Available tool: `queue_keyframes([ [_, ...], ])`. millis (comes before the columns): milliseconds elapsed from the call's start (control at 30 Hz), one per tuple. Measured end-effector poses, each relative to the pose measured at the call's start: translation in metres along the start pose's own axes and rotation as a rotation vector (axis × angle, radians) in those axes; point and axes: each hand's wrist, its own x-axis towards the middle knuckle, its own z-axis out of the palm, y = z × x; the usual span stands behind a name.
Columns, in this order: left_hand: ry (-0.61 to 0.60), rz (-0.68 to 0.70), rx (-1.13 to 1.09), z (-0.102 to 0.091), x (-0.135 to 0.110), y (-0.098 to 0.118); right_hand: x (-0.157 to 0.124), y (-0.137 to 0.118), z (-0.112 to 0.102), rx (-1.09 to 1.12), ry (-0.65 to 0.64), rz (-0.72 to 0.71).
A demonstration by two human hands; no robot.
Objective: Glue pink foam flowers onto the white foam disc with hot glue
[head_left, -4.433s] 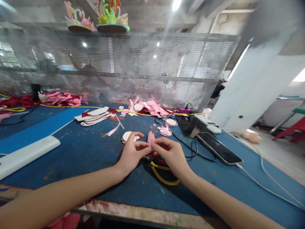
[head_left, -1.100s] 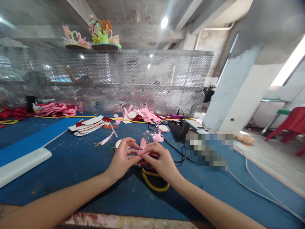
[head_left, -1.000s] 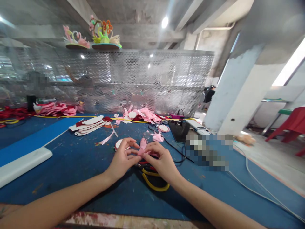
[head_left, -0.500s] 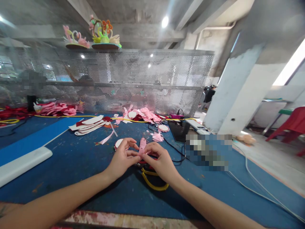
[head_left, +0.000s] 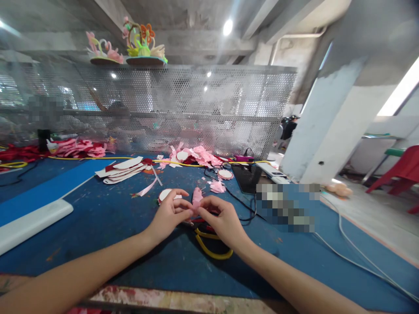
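In the middle of the head view, both my hands meet fingertip to fingertip around a small pink piece (head_left: 197, 197) that looks like rolled fabric or ribbon. My left hand (head_left: 170, 213) pinches its lower end between thumb and fingers. From the other side, my right hand (head_left: 220, 213) grips the same end with thumb and curled fingers. The top of the roll stands up above my fingertips. Under my hands lies a hand tool with yellow-coated handles (head_left: 214, 253), its head partly hidden. A round white disc with a red rim (head_left: 164, 195) lies just behind my left hand.
Stacked white cut-outs (head_left: 121, 172), a pink scrap pile (head_left: 196, 155), a pink cluster (head_left: 217, 186) and a black panel (head_left: 245, 178) lie on the blue table (head_left: 131, 261). A perforated metal screen (head_left: 183, 104) stands behind. White cables (head_left: 356, 266) run along the right.
My fingertips have shifted slightly on the pink piece, and both hands stay closed around it. The whole view has moved very slightly; the things on the table stay put.
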Motion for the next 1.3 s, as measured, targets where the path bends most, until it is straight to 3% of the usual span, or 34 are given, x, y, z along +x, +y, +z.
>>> queue_keyframes([
  [1300,-0.103,0.044,0.106,0.0007,-0.0035,-0.0015,0.0007,-0.0043,-0.0014,0.034,0.037,0.071],
])
